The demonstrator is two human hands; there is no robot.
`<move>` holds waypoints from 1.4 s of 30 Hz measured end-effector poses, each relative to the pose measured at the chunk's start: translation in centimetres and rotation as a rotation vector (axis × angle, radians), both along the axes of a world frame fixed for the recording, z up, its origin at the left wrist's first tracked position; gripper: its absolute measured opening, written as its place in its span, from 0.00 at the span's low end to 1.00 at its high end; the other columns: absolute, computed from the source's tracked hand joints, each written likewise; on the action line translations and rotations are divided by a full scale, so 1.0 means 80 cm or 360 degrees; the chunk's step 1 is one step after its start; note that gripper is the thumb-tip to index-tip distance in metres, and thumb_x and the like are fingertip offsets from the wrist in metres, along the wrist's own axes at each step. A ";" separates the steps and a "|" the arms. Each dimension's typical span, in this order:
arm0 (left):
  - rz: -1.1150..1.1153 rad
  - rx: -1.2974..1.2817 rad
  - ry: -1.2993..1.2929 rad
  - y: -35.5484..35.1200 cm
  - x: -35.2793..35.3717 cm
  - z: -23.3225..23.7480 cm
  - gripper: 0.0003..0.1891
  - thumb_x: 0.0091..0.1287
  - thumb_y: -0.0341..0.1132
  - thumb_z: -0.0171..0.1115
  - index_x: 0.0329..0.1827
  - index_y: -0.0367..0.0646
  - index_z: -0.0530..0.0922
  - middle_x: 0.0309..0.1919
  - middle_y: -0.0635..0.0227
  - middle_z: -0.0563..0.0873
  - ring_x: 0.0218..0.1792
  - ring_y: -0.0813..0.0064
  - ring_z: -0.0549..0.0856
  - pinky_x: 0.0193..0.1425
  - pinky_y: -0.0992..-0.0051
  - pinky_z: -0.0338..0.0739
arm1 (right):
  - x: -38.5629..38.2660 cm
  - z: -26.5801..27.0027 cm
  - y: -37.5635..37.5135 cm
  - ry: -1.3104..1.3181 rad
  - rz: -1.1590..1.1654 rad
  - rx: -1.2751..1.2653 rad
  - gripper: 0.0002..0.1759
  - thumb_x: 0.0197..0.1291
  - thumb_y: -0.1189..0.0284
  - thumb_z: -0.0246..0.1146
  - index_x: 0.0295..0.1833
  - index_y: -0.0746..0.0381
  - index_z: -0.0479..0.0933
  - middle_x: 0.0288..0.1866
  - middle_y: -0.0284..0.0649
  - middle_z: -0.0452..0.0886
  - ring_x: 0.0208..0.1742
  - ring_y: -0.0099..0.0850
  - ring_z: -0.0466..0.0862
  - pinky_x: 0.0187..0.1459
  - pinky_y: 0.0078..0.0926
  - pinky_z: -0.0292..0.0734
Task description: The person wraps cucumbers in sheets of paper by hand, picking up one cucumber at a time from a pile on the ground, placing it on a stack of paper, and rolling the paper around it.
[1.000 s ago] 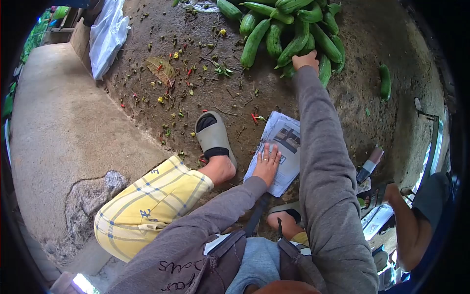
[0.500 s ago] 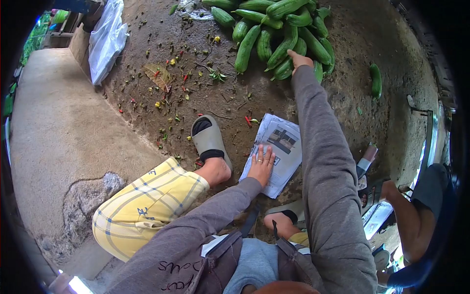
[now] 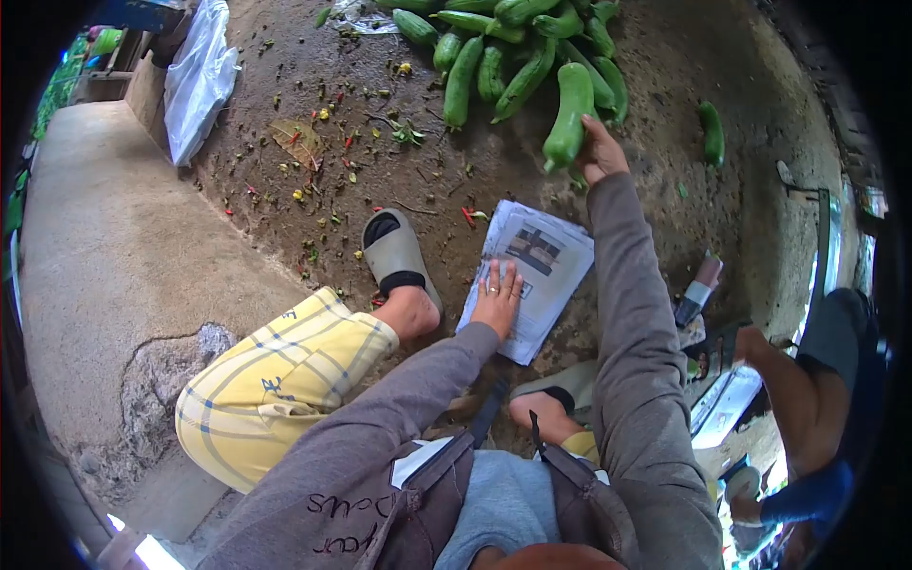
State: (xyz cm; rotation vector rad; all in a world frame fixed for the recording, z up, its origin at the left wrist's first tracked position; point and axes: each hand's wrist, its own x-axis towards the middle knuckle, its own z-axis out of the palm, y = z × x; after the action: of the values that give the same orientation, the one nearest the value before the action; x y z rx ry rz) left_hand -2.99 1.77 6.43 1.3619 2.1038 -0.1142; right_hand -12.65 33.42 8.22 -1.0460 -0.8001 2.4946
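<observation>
My right hand grips a long green gourd by its side near the lower end. That gourd is lifted clear of the pile of green gourds behind it, and its far end overlaps the pile from this angle. Part of my right hand's grip is hidden behind the gourd. My left hand lies flat, fingers stretched out, on a stack of printed paper sheets on the ground between my feet. A ring shows on one finger of that hand.
A single gourd lies apart at the right. Red and yellow chillies, leaves and bits litter the dirt floor. At left are a white plastic bag and a concrete ledge. Another person's leg is at lower right.
My right hand has taken a gourd from the front of the pile and drawn it up and toward me. My left hand stays flat on the papers. The view has shifted slightly.
</observation>
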 end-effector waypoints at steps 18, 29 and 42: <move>-0.0977 0.0115 0.0268 -0.080 0.000 0.035 0.41 0.50 0.45 0.66 0.69 0.47 0.62 0.70 0.63 0.58 0.71 0.61 0.56 0.69 0.50 0.54 | 0.243 -0.017 -0.253 -0.0957 0.1016 0.1559 0.31 0.37 0.65 0.76 0.51 0.56 0.73 0.50 0.42 0.79 0.50 0.45 0.78 0.51 0.38 0.75; -0.0695 -0.0056 -0.0033 -0.064 -0.018 0.016 0.09 0.56 0.32 0.55 0.35 0.43 0.81 0.38 0.65 0.82 0.42 0.65 0.83 0.45 0.67 0.79 | 0.277 -0.016 -0.298 -0.0545 0.0609 0.2589 0.24 0.40 0.61 0.73 0.44 0.57 0.76 0.55 0.45 0.74 0.60 0.46 0.70 0.60 0.44 0.64; -0.0202 0.0255 -0.0402 -0.060 -0.050 0.012 0.09 0.52 0.38 0.66 0.32 0.43 0.83 0.31 0.58 0.84 0.37 0.57 0.83 0.43 0.63 0.77 | 0.302 -0.010 -0.316 -0.0707 0.1509 0.2687 0.13 0.46 0.56 0.66 0.35 0.50 0.82 0.38 0.30 0.79 0.48 0.33 0.76 0.47 0.41 0.68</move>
State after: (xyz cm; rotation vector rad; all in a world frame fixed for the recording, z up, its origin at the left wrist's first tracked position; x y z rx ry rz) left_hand -6.98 -3.01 7.36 1.5180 1.8486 0.1699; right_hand 11.53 8.15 7.42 -0.4481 -3.0937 0.8866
